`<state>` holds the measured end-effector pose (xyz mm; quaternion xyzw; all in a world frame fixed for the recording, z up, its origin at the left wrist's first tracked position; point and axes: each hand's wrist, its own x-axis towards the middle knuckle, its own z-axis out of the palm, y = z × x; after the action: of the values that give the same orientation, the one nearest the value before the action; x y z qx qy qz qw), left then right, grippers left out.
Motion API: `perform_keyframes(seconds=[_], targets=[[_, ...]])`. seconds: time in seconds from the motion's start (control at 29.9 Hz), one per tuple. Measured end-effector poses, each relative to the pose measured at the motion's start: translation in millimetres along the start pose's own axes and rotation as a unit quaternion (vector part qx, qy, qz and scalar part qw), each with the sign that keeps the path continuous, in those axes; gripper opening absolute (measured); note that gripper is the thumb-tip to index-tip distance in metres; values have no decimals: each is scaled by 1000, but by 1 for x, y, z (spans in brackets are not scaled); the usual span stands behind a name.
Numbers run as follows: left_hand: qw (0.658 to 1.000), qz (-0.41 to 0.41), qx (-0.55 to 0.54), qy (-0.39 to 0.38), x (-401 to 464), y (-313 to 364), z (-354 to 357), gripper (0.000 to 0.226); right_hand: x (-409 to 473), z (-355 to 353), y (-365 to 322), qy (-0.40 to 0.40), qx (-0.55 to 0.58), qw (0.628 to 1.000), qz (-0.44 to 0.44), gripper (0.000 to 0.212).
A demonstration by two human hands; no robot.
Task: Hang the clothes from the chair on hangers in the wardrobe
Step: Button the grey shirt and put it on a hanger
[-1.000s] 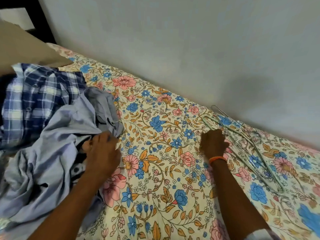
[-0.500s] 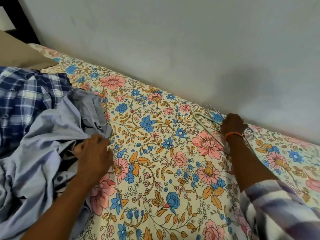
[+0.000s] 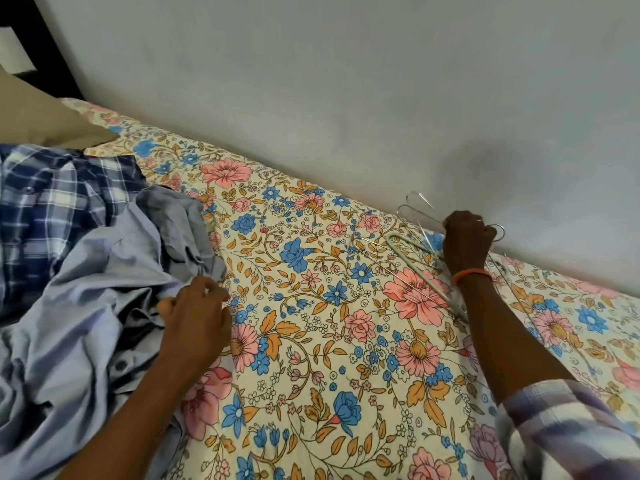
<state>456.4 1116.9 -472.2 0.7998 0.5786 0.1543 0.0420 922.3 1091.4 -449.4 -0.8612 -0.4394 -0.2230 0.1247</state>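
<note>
**Hands on shirt and hangers, both at once**

Clothes lie heaped at the left of the bed, on a flowered sheet [image 3: 311, 341]. We count two shirts we can tell apart: a pale blue shirt [image 3: 86, 289] in front and a blue checked shirt [image 3: 52, 209] behind it, with some darker cloth showing between the folds that we cannot name. Our left hand [image 3: 197, 320] is closed on the edge of the pale blue shirt, fingers pinching the fabric.

Our right hand [image 3: 467, 244] is closed in a fist around a bundle of wire hangers [image 3: 419, 265] lying on the sheet close to the wall [image 3: 346, 81]. We see at least three hooks sticking out near the hand, and one thicker pale hanger among the thin ones; the full count is hidden by the hand and wrist. One orange band [image 3: 472, 273] circles the right wrist, and one checked sleeve [image 3: 571, 431] shows at the lower right. One tan pillow [image 3: 45, 119] sits at the far left, beyond the shirts.
</note>
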Motion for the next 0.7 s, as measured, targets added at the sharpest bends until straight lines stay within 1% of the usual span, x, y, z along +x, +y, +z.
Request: perform_keyframes(seconds=[0.07, 0.1, 0.17, 0.23, 0.3, 0.37, 0.4, 0.47, 0.53, 0.64, 0.67, 0.7], targets=[[1000, -12, -8, -3, -2, -2, -4, 17, 5, -15, -15, 46, 91, 994, -29, 9], [1000, -18, -18, -8, -2, -4, -6, 17, 8, -22, -26, 44, 126, 989, -62, 10], [998, -18, -59, -29, -1, -4, -11, 17, 13, -36, -53, -3, 148, 980, -131, 13], [991, -20, -128, -37, -1, 0, -18, 17, 10, -45, -83, -50, 160, 969, -179, 17], [979, -24, -199, -26, -3, 8, -27, 16, 1, -46, -110, -104, 201, 955, -192, 18], [960, -43, -275, -41, -7, 13, -31, 21, -13, -46, -138, -177, 255, 933, -184, 19], [936, -68, -337, -69, -8, 17, -33, 28, -22, -45, -152, -205, 282, 920, -176, 22], [868, -143, -455, -137, -10, 27, -37, 41, -44, -42, -181, -227, 348, 900, -131, 25], [803, -222, -519, -192, -12, 41, -35, 41, -68, -41, -209, -245, 415, 874, -67, 24], [709, -291, -592, -249, -14, 61, -21, 64, -100, -45, -245, -249, 486, 837, -33, 20], [680, -303, -617, -256, -15, 67, -15, 61, -108, -49, -256, -250, 511, 822, -19, 21], [659, -314, -636, -251, -15, 72, -8, 51, -113, -54, -264, -247, 529, 812, -2, 24]])
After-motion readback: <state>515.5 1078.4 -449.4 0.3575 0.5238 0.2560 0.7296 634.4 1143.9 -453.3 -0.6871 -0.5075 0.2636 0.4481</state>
